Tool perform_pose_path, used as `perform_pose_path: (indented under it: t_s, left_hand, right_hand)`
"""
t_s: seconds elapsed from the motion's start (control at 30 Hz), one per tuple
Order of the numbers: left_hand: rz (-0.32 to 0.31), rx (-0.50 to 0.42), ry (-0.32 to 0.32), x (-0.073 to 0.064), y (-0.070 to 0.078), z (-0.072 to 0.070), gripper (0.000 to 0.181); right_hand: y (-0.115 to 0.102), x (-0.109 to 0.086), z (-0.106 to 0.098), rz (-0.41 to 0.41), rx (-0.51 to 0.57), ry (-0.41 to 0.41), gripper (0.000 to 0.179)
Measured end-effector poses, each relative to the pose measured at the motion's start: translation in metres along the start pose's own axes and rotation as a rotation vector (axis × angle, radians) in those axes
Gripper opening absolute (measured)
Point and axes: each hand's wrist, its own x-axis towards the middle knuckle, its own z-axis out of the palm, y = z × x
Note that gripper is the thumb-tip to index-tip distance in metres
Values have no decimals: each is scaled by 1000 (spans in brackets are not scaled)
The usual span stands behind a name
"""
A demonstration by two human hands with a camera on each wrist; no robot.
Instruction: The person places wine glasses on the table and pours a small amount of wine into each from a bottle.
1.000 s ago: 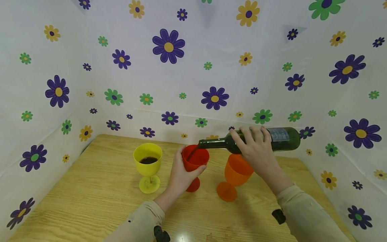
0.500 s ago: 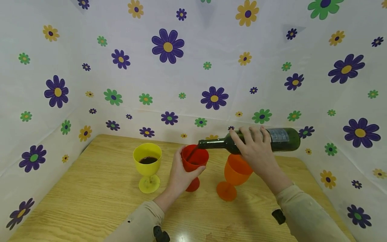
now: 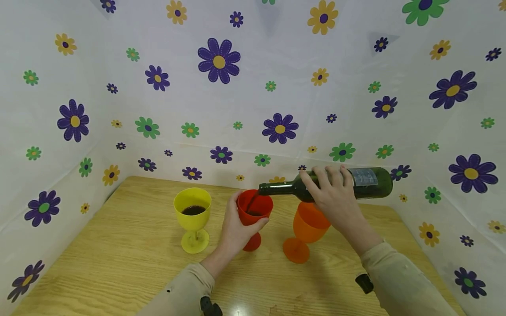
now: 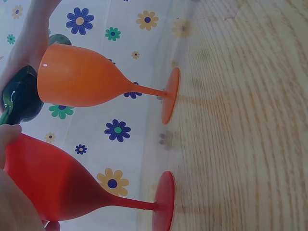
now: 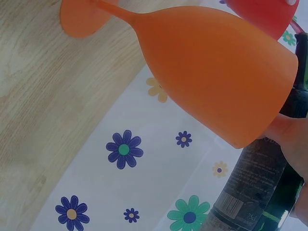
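My left hand (image 3: 237, 228) grips the bowl of a red goblet (image 3: 258, 215), thumb across its near side. The goblet's foot (image 4: 164, 202) is at the wooden table. My right hand (image 3: 336, 195) holds a green wine bottle (image 3: 373, 182) almost level, fingers over its body. The bottle's mouth is at the goblet's rim, and a dark stream of liquid (image 3: 251, 202) runs from it into the bowl, where a dark pool shows at the bottom. Just below the bottle stands an orange goblet (image 3: 310, 226), its rim partly hidden by my right hand.
A yellow goblet (image 3: 193, 221) with dark liquid in it stands left of my left hand. The wooden table (image 3: 118, 245) carries a few wet spots near its front edge. Behind and at both sides hangs a white flowered sheet (image 3: 178, 101).
The dark liquid now shows as a pool in the red goblet, and the stream continues. Both hands, the bottle and the goblets have stayed almost in place.
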Motion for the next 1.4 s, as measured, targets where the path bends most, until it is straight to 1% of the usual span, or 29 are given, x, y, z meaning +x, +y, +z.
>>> perform_pose_path:
  t_s: [0.17, 0.23, 0.4, 0.57, 0.67, 0.73, 0.8, 0.93, 1.0, 1.07, 1.13, 1.17, 1.2, 1.4]
  left_hand:
    - [3, 3, 4, 7, -27, 4, 86]
    - [3, 5, 4, 8, -33, 5, 87]
    - [12, 5, 4, 8, -37, 4, 88]
    - [5, -2, -2, 8, -36, 4, 88]
    - [-7, -2, -5, 8, -34, 5, 87]
    - [-13, -6, -6, 7, -29, 4, 86]
    - [-17, -14, -8, 5, -21, 3, 85]
    - [-21, -24, -14, -1, 1, -1, 81]
    - [-21, -23, -15, -3, 7, -2, 78]
    - [-20, -22, -15, -4, 10, -2, 78]
    - [-16, -23, -12, -4, 10, -2, 77]
    - [-19, -24, -12, -4, 9, -2, 78]
    - [-24, -23, -11, -2, 4, -1, 80]
    - [-8, -14, -1, 8, -30, 4, 87]
  right_hand:
    - [0, -1, 0, 2, -3, -4, 93]
    - [0, -1, 0, 3, -6, -1, 92]
    - [-1, -2, 0, 5, -5, -9, 91]
    - [-2, -2, -1, 6, -8, -26, 92]
    - [-2, -2, -1, 6, -10, -22, 91]
    - [-2, -1, -2, 4, -9, -20, 90]
    - [-2, -1, -2, 3, -7, -19, 90]
    - [-3, -2, -2, 1, -2, -22, 92]
    - [-3, -2, -2, 2, -1, -25, 92]
    - [-3, -1, -2, 3, 4, -28, 92]
    - [-4, -1, -1, 4, 4, -29, 89]
    - [-4, -1, -1, 3, 4, -32, 89]
    - [-4, 0, -1, 3, 4, -36, 89]
    - [-4, 1, -2, -1, 10, -69, 97]
